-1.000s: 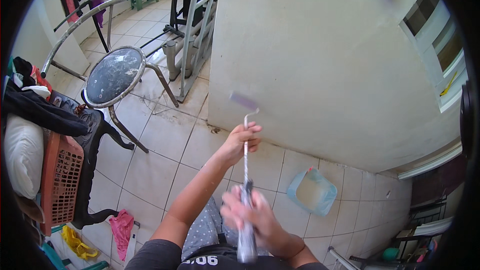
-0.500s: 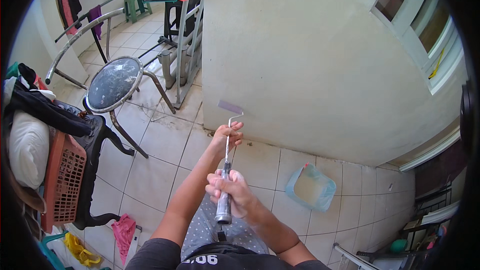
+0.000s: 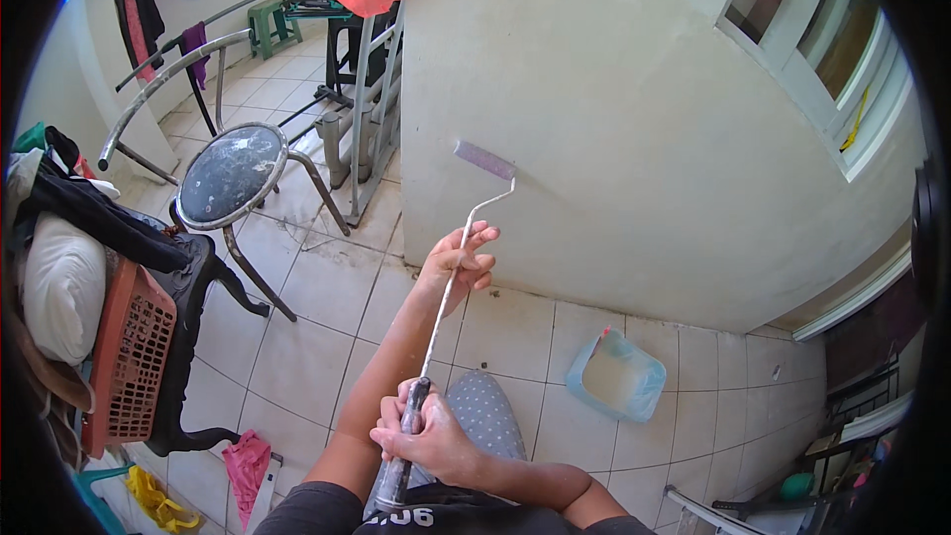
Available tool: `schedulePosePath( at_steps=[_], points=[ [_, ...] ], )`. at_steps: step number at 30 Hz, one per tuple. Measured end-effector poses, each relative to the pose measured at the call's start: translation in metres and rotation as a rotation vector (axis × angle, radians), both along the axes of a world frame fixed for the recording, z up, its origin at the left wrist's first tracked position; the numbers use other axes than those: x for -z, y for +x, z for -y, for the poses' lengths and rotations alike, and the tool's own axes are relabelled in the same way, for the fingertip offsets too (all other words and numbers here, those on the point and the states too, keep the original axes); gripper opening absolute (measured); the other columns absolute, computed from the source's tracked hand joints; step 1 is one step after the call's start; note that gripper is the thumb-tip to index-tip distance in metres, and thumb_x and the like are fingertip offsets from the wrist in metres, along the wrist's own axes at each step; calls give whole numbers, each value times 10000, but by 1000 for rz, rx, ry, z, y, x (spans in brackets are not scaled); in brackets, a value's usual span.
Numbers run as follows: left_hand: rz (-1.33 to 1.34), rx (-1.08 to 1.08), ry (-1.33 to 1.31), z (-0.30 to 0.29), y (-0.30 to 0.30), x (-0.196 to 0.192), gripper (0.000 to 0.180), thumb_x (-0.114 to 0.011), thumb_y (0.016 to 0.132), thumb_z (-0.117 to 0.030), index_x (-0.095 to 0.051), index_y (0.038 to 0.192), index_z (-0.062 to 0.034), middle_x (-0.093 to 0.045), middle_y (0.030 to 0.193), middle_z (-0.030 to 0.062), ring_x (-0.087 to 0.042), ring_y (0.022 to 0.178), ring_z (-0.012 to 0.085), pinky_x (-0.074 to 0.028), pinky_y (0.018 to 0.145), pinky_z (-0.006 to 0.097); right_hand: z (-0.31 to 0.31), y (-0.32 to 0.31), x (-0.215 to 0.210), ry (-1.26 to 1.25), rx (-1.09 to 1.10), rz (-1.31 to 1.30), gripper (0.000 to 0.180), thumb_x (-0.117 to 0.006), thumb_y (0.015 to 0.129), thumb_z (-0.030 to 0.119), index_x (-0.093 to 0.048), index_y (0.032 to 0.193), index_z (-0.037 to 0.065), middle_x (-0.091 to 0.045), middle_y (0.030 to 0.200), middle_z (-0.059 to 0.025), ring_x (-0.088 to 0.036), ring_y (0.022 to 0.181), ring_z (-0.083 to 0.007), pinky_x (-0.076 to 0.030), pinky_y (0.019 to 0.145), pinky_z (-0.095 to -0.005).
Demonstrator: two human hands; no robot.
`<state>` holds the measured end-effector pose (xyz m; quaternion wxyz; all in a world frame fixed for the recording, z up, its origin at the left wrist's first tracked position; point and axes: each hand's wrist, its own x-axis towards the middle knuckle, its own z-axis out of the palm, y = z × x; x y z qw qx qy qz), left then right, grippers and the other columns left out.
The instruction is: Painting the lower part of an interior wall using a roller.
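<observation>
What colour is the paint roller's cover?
The roller cover is pale greyish purple, best seen in the head view.

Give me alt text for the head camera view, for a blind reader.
Right hand gripping the handle, left hand holding the rod of a paint roller near or against a pale wall. On the tiled floor, a blue tub stands to the right and a metal chair to the left.

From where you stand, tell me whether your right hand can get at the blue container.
Likely not as it is: the right hand is closed around the roller handle, and the blue container sits on the floor to the right. Nothing visible blocks the way, though.
</observation>
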<state>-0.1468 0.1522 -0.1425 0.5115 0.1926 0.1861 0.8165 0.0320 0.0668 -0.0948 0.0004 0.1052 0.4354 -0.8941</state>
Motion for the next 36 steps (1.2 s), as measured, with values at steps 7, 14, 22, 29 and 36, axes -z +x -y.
schedulePosePath(
  at_steps=[7,14,22,29,36],
  points=[
    [122,-115,-7,-16,11,16,393,-466,592,60,-421,948,-100,-442,821,-14,-311,494,97,-308,442,237,-31,16,-13,-193,14,-65,316,-599,820,14,-311,920,98,-430,678,-6,-475,556,-96,-391,527,-207],
    [158,-245,-93,-31,6,43,381,-474,587,56,-383,916,-112,-431,831,6,-341,495,100,-313,441,241,-71,12,-41,-301,17,116,329,-620,835,90,-330,989,76,-412,732,-20,-457,563,-91,-339,522,-191],
    [126,-144,13,-46,20,1,443,-414,592,89,-320,968,-126,-446,920,67,-375,531,123,-378,453,283,-79,38,-72,-386,15,54,325,-608,838,77,-313,975,86,-400,700,-13,-429,530,-83,-317,510,-203],
    [201,-213,-99,-43,3,32,449,-423,573,108,-327,946,-122,-436,927,59,-385,564,125,-382,462,289,-76,24,-52,-366,33,79,357,-643,827,133,-340,1005,75,-402,732,4,-422,555,-55,-305,499,-193],
    [65,-98,63,-46,20,-6,511,-420,576,105,-304,1031,-97,-462,941,75,-380,553,129,-383,456,298,-71,37,-82,-320,44,54,341,-628,822,131,-344,1001,71,-399,728,6,-406,534,-53,-301,488,-188]
  ],
)
